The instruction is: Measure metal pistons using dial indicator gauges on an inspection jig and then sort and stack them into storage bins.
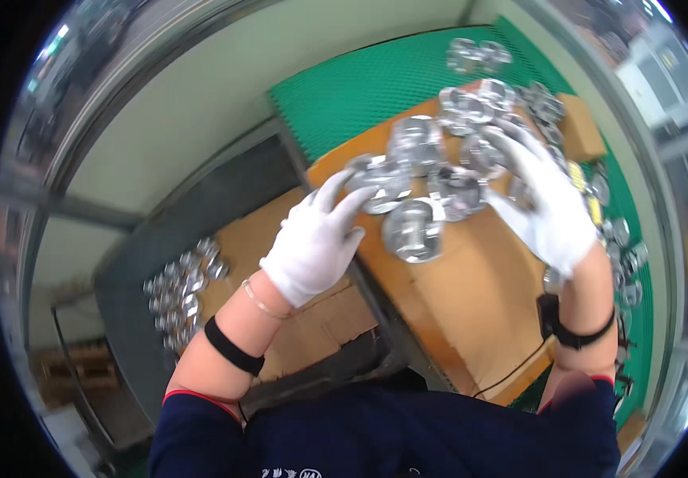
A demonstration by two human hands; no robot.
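Note:
Both my hands wear white gloves. My left hand reaches up with fingers spread and its fingertips touch a shiny round metal part on the orange board. My right hand lies flat, fingers apart, over several similar silvery ring-shaped parts clustered on the board's far end. Another metal part lies between the two hands. Neither hand is closed around a part.
The orange board rests on a green mesh surface. More metal parts lie on the mesh beyond and along the right edge. A cardboard-lined bin at the left holds a row of metal parts. A small cardboard box sits at the right.

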